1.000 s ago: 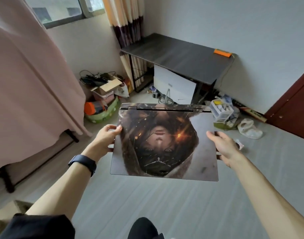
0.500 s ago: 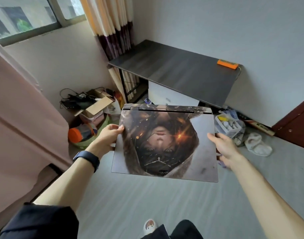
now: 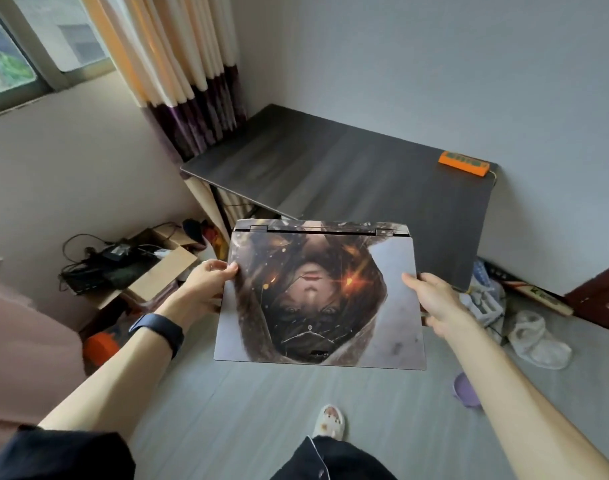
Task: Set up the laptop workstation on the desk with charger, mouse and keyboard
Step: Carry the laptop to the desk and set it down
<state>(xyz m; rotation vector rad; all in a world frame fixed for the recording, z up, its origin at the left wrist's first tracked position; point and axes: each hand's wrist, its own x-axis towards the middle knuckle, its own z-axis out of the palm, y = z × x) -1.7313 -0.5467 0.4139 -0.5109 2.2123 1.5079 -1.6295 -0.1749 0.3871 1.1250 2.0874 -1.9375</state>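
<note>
I carry a closed laptop (image 3: 393, 327) flat in front of me, its lid covered by a printed picture skin. My left hand (image 3: 206, 284) grips its left edge and my right hand (image 3: 434, 301) grips its right edge. Ahead stands a dark wood-grain desk (image 3: 348, 171) against the grey wall, with an orange power strip (image 3: 464, 163) at its far right corner. The laptop's far edge overlaps the desk's near edge in view. Charger, mouse and keyboard cannot be picked out here.
An open cardboard box (image 3: 157, 268) with dark cables sits on the floor at left, beside a curtain (image 3: 182, 71) and window. A white bin (image 3: 483, 299), a crumpled cloth (image 3: 538, 337) and a brown door (image 3: 600, 296) lie right of the desk. A pink cover (image 3: 22, 348) hangs far left.
I have walked closer to the desk with the laptop in both hands; the desk looms larger and nearer, and the pink cover has slid out to the left.
</note>
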